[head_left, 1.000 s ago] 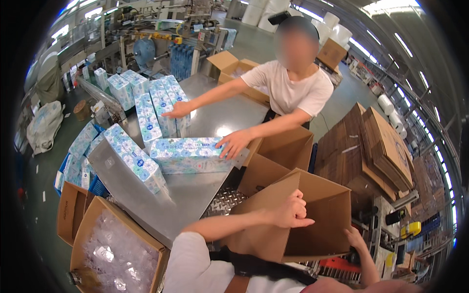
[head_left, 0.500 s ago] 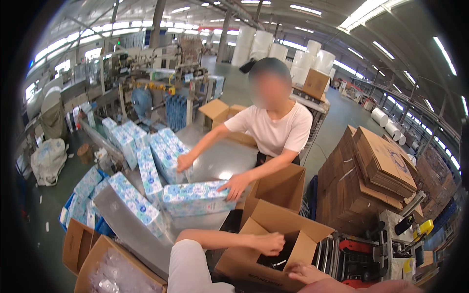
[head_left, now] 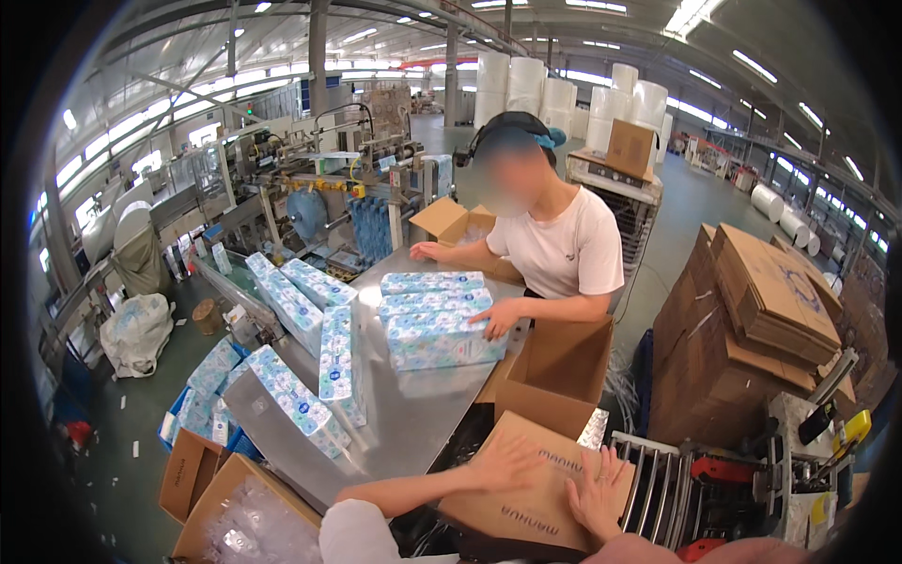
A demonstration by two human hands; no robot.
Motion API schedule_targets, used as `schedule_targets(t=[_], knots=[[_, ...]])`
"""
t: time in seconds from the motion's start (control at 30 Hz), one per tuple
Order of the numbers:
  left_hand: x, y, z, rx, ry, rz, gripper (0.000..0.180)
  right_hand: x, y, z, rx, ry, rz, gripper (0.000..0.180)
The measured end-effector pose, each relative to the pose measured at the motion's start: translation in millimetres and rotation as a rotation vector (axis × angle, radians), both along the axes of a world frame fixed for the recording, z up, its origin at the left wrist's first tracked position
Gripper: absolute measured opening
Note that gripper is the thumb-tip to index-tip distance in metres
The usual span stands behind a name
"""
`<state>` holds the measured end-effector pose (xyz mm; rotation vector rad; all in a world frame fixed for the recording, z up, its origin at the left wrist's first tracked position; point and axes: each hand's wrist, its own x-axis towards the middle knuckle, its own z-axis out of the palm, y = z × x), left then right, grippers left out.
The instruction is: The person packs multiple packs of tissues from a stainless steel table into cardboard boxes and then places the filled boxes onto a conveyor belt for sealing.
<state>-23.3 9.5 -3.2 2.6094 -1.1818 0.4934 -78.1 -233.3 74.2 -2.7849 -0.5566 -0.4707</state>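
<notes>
My left hand (head_left: 503, 462) and right hand (head_left: 594, 491) lay flat, fingers spread, grasping nothing, on the box (head_left: 536, 489) at 6 o'clock.

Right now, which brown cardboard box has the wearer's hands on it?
The closed brown cardboard box at bottom centre; left hand and right hand press it. The open cardboard box behind stays untouched.

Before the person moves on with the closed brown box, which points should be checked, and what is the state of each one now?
1. Left hand flat on the cardboard box: ok.
2. Right hand flat on the same box top: ok.
3. Box flaps folded down under both hands: ok.
4. Flaps sealed with tape: cannot tell.
5. Steel table beside the box free of packs near its edge: ok; the tissue packs lie farther off, under the co-worker's hand.
6. Open box behind keeps apart from the closed one: cannot tell.
</notes>
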Motion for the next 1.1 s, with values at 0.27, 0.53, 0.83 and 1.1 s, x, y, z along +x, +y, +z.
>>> schedule_targets(t=[0.27, 0.53, 0.83, 1.1], knots=[[5, -18, 6, -0.978, 0.953, 0.735, 0.044, -22, -181, -56, 0.211, 0.164, -0.127, 0.050], [-47, -90, -86, -1.174, 1.715, 0.148, 0.042, -87, -304, -136, 0.962, 0.332, -0.597, 0.047], [-82, -185, 104, -0.479, 0.949, 0.053, 0.037, -66, -298, -211, 0.815, 0.499, -0.652, 0.046], [-77, -170, 207, -0.482, 1.003, 0.059, 0.039, -50, -305, -257, 0.804, 0.574, -0.609, 0.046]])
